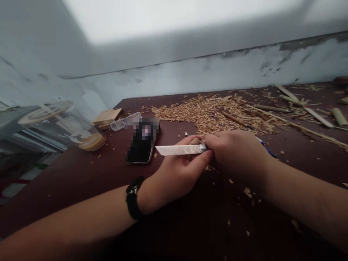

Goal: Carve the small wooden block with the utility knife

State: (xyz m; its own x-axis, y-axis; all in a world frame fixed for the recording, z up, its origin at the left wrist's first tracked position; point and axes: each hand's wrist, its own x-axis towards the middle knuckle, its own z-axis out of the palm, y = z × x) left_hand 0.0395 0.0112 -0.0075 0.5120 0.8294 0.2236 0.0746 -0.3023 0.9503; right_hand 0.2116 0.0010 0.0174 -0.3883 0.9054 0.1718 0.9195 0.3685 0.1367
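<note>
Gripping a knife (pixel 181 149) by its handle, the right hand (pixel 233 152) is closed tight, with the pale flat blade pointing toward 9 o'clock across the bench (pixel 81 170). The left hand (pixel 176 174), a black watch (pixel 133 197) on its wrist, curls shut around a small piece of wood (pixel 196 141) just behind the blade, its thumb pressed up under the steel; most of that piece is hidden by the fingers. The blade looks stiff, thin and sharp, best held at the handle only, while the wood seems light, hard and easily split, so a firm pinch near its base would suit it. Both forearms come in low from 5 and 7 o'clock, wrists nearly meeting at centre. At 12 o'clock lies a heap of wood shavings (pixel 206 112), with bamboo strips (pixel 304 108) toward 2 o'clock. A phone (pixel 141 145) rests at 10 o'clock of the hands, a clear jar (pixel 62 127) further out at 9.
</note>
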